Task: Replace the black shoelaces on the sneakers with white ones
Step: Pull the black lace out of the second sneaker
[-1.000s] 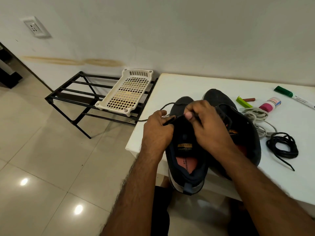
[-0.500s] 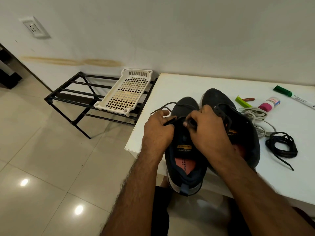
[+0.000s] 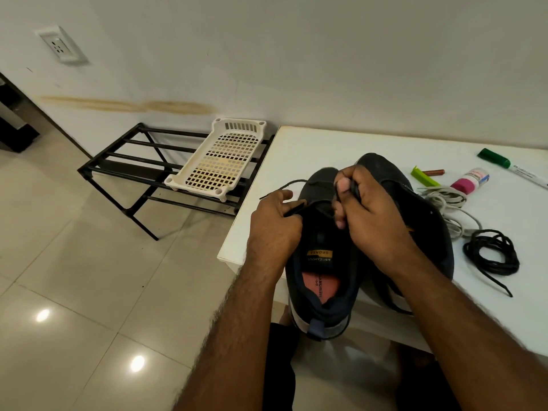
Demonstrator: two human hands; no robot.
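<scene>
Two dark sneakers stand side by side at the white table's (image 3: 311, 149) front edge, heels toward me. On the left sneaker (image 3: 321, 277), my left hand (image 3: 274, 226) grips the left side of the upper and pinches the black lace (image 3: 281, 192), whose free end loops out to the left. My right hand (image 3: 373, 215) pinches another stretch of that lace above the tongue, fingers curled round it. The right sneaker (image 3: 427, 226) is partly hidden by my right hand and forearm. A removed black lace (image 3: 490, 253) lies coiled on the table to the right. White laces (image 3: 444, 200) lie tangled behind it.
At the table's right are a green clip (image 3: 422, 177), a small brown stick (image 3: 433, 172), a pink-capped tube (image 3: 470, 180) and a green-capped marker (image 3: 510, 166). Left of the table a black metal rack (image 3: 127, 170) carries a cream plastic tray (image 3: 219, 161) over tiled floor.
My right hand has lifted and drawn the black lace upward from the left sneaker's eyelets. The lace's free end at the left has shifted. My left hand has stayed on the sneaker.
</scene>
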